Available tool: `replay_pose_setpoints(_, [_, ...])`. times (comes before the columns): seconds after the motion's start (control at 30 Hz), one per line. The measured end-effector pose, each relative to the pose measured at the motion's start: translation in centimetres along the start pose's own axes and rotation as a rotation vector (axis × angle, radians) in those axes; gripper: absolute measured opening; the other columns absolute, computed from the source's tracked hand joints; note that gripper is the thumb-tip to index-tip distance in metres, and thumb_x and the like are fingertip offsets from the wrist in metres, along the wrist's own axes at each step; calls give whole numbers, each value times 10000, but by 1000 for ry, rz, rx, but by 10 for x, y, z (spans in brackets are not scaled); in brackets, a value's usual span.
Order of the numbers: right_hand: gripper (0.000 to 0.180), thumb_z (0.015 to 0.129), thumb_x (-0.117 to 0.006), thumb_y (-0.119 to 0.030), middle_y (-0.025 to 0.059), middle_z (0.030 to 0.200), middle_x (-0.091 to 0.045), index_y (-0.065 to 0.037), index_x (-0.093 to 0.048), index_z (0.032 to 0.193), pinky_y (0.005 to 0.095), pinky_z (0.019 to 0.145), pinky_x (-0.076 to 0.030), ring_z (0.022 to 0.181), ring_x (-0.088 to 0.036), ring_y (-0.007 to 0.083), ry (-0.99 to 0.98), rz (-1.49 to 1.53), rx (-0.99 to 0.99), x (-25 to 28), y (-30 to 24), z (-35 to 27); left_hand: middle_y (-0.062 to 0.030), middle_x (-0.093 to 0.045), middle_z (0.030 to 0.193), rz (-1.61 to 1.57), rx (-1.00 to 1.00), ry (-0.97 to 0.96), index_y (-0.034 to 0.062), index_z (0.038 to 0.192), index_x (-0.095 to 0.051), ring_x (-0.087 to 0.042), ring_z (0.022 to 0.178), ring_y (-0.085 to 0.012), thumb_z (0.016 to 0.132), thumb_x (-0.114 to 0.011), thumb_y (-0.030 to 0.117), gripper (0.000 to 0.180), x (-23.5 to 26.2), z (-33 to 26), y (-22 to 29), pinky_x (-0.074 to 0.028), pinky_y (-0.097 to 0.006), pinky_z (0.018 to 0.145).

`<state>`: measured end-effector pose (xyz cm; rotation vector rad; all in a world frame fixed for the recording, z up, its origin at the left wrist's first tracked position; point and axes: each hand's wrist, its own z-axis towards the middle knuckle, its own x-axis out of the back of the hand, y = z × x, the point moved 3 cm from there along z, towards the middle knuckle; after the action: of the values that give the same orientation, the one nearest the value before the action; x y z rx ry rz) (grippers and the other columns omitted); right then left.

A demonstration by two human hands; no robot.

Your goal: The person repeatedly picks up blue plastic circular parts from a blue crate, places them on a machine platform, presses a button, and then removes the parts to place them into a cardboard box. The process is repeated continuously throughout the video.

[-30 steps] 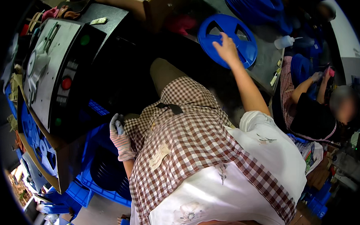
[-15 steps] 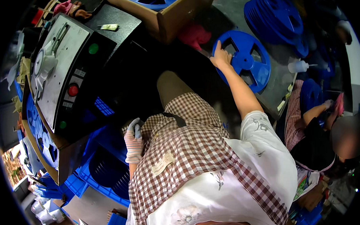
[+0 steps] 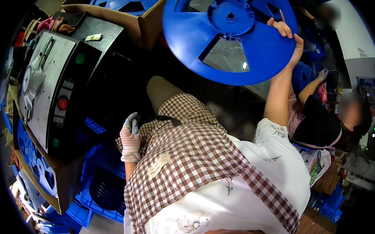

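A large blue plastic reel (image 3: 257, 59) with wide cut-outs and a round hub is lifted in front of me at the upper right. My right hand (image 3: 290, 41), bare, grips it by the right side of its rim, with fingers reaching over the flange and the thumb at the edge. My left hand (image 3: 131, 139) wears a striped glove with grey fingertips. It hovers by my checked apron (image 3: 189, 154), fingers loosely extended and nothing visible in them.
At left stands a machine with a metal top (image 3: 48, 80), a red button (image 3: 62, 103) and green buttons. Cardboard boxes of blue reels stand behind (image 3: 145, 25) and beside it (image 3: 56, 200). Blue crates (image 3: 89, 201) sit lower left. A co-worker (image 3: 317, 120) is at right.
My right hand has lifted the blue reel off the grey table and brought it nearer, tilting it. My left hand stays by my apron. The whole view has shifted slightly.
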<state>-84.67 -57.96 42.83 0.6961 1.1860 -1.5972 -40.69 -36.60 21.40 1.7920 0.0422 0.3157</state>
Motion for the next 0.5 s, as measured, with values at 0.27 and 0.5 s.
replay_pose_setpoints(0.27, [616, 758, -547, -149, 1, 702, -432, 91, -365, 1296, 410, 1123, -269, 726, -466, 139, -133, 194, -147, -33, 60, 13, -106, -644, 1086, -119, -25, 96, 6, 1199, -573, -605, 1019, -167, 968, -493, 83, 257, 6, -17, 26, -480, -277, 868])
replay_pose_setpoints(0.5, [788, 780, -513, -147, -2, 717, -432, 81, -152, 1442, 425, 1122, -274, 730, -458, 143, -177, 273, -233, -46, 92, 20, -99, -630, 1121, -205, -99, 146, 17, 1221, -557, -602, 1049, -173, 978, -505, 153, 284, 9, -37, 23, -485, -264, 810])
